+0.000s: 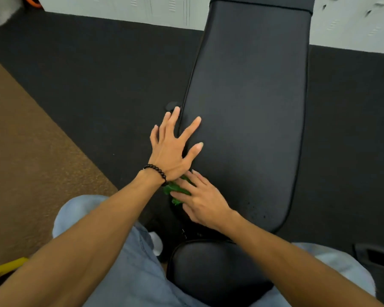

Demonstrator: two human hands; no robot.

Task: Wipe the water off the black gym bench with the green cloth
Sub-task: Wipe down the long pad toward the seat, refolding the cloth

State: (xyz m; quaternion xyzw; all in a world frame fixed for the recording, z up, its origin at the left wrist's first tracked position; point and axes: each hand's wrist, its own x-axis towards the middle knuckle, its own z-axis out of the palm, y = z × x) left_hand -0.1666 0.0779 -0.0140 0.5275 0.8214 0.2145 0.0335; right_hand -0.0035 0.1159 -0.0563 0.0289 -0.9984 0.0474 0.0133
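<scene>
A person's legs in light blue jeans [129, 273] straddle the rounded black seat pad [213, 273] at the bottom of the view. Beyond it the long black bench [248, 107] stretches away toward a pale wall [124, 7]. The left hand [171, 149], with a dark bead bracelet [156, 171] at the wrist, lies flat with fingers spread wide on the bench's left edge. Just behind it, the right hand [202, 200] presses a crumpled green cloth [175, 191] against the near left corner of the bench, fingers laid fairly straight over it. A few small dark droplets [256, 212] dot the bench's near end. Dark rubber flooring [98, 74] surrounds the bench, with brown carpet [20, 151] to the left.
</scene>
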